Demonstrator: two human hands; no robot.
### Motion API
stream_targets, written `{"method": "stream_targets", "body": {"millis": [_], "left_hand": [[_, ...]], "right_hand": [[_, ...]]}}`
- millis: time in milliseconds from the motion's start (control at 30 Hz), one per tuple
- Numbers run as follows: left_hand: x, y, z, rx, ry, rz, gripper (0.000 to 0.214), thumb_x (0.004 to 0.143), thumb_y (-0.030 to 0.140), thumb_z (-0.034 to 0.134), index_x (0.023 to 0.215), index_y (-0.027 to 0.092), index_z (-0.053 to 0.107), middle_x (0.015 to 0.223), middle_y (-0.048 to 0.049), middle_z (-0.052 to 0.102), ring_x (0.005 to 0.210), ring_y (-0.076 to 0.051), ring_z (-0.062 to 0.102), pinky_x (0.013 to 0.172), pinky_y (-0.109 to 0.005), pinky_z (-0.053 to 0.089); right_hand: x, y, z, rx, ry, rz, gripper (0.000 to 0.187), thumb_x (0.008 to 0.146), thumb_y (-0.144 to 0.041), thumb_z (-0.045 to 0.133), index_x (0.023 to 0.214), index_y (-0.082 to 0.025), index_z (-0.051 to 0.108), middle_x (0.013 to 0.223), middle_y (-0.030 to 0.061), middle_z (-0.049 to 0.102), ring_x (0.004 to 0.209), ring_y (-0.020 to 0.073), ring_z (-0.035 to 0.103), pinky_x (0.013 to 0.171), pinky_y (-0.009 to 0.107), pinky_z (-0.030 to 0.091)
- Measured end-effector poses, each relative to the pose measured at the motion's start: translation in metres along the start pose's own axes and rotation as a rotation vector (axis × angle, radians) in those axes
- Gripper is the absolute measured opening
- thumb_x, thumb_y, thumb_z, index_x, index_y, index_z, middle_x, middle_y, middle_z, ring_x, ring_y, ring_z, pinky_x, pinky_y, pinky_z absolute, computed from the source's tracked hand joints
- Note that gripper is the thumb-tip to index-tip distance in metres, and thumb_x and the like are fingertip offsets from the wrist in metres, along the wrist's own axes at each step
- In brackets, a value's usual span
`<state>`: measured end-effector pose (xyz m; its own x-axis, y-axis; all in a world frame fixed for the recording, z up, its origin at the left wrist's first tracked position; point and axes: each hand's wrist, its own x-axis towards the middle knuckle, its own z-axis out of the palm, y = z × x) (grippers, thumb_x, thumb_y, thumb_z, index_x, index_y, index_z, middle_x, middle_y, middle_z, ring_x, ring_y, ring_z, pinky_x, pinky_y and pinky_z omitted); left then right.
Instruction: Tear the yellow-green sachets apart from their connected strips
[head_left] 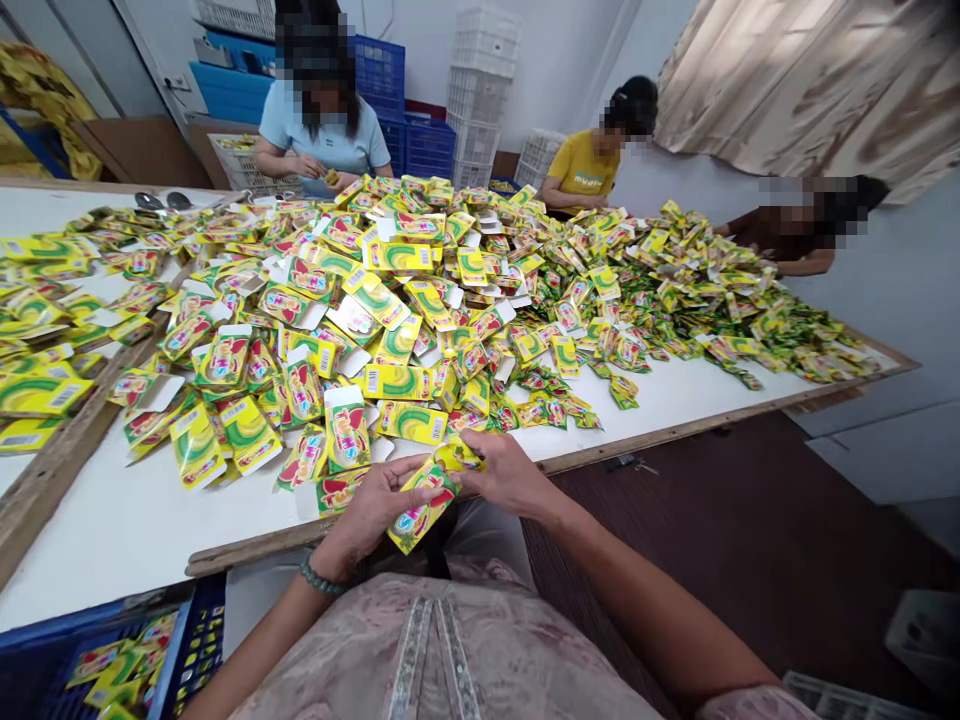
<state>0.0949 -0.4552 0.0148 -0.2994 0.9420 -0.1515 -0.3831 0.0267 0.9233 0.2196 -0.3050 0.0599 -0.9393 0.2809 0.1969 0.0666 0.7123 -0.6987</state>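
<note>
My left hand (373,512) and my right hand (504,473) meet at the near edge of the white table (112,520). Both are closed on one yellow-green snack box (420,508) with a printed fruit picture; the left grips its lower end, the right pinches its upper flap. A bead bracelet (321,580) circles my left wrist. Just beyond my hands lies a big heap of flat yellow-green boxes (345,330), and to the right a spread of small sachets (675,290).
Three other people sit along the far side of the table. A blue crate (120,655) with finished boxes stands at my lower left. White and blue crates are stacked by the back wall. A wooden strip (67,455) divides the table on the left.
</note>
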Motion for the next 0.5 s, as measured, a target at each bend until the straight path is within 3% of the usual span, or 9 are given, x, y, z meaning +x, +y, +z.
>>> {"method": "stream_targets", "body": {"millis": [67, 133, 300, 500], "left_hand": [[-0.001, 0.000, 0.000, 0.062, 0.005, 0.023, 0.051, 0.067, 0.025, 0.073, 0.116, 0.020, 0.059, 0.097, -0.0037, 0.070, 0.079, -0.017, 0.065, 0.070, -0.025, 0.049], [-0.002, 0.001, -0.001, 0.139, 0.041, 0.075, 0.049, 0.067, 0.026, 0.072, 0.115, 0.021, 0.060, 0.100, -0.0026, 0.070, 0.082, -0.017, 0.064, 0.071, -0.024, 0.048], [-0.002, 0.002, -0.003, 0.124, 0.059, 0.061, 0.048, 0.069, 0.027, 0.071, 0.116, 0.021, 0.060, 0.099, -0.0029, 0.070, 0.075, -0.015, 0.064, 0.066, -0.022, 0.048], [-0.006, 0.001, -0.002, 0.077, -0.002, 0.037, 0.053, 0.067, 0.025, 0.073, 0.118, 0.019, 0.058, 0.104, -0.0056, 0.069, 0.083, -0.019, 0.065, 0.072, -0.026, 0.049]], "right_hand": [[-0.001, 0.002, -0.004, 0.123, -0.117, -0.015, 0.014, 0.078, -0.028, 0.060, 0.084, -0.016, 0.056, 0.078, -0.0017, 0.058, 0.071, 0.0116, 0.050, 0.064, 0.021, 0.037], [0.000, 0.005, -0.008, 0.194, -0.154, -0.024, 0.020, 0.084, -0.035, 0.052, 0.088, -0.016, 0.058, 0.081, -0.0002, 0.059, 0.076, 0.0131, 0.051, 0.069, 0.023, 0.039], [0.009, 0.011, -0.009, -0.012, 0.059, -0.126, 0.027, 0.079, -0.042, 0.061, 0.069, -0.016, 0.064, 0.085, 0.0027, 0.058, 0.089, 0.0168, 0.048, 0.087, 0.033, 0.033], [0.015, 0.015, -0.008, 0.145, -0.130, -0.151, 0.024, 0.078, -0.042, 0.062, 0.074, -0.020, 0.069, 0.095, 0.0021, 0.058, 0.093, 0.0161, 0.051, 0.089, 0.033, 0.034]]}}
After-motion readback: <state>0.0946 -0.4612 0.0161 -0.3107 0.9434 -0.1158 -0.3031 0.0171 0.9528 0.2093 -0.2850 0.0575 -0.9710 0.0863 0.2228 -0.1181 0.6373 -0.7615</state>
